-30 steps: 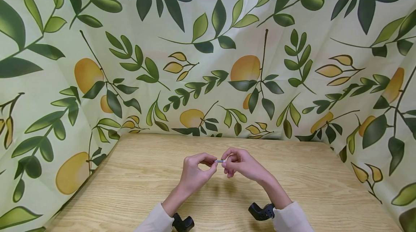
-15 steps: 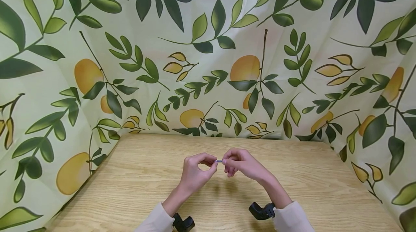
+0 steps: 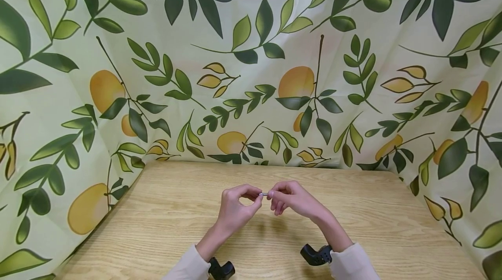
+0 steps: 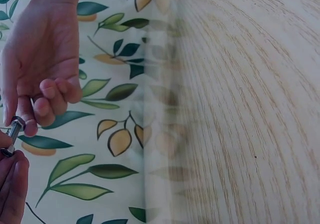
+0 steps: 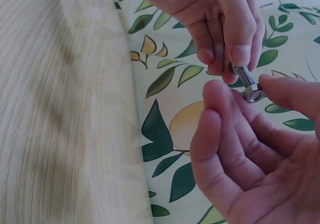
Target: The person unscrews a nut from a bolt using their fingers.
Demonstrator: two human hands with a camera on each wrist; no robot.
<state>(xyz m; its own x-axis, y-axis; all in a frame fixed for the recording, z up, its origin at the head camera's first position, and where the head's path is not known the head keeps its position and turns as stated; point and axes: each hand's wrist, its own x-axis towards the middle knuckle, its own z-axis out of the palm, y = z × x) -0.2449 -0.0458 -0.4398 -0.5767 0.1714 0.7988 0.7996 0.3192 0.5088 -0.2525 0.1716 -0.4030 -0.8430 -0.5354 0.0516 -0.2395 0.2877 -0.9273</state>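
A small silver bolt [image 3: 264, 194] is held level between both hands above the table. Thumb and forefinger of my left hand [image 3: 235, 208] pinch one end of it, largely covering that end. My right hand [image 3: 295, 198] has thumb and fingertips at the opposite end, on a hex piece that looks like a nut [image 5: 253, 93]. In the right wrist view, bare threads of the bolt [image 5: 244, 76] show between the two hands. The left wrist view catches the bolt [image 4: 14, 131] at its left edge, with the right hand's other fingers [image 4: 44, 107] loosely curled.
Under the hands lies a light wood-grain table [image 3: 176, 210]. A cloth printed with leaves and fruit [image 3: 251, 97] hangs behind it and at both sides. Black wrist mounts [image 3: 315, 254] sit by the cream sleeves [image 3: 353, 262].
The right thumb and fingertips have shifted slightly over their end of the bolt, leaving less of it visible in the head view. The left hand has held still.
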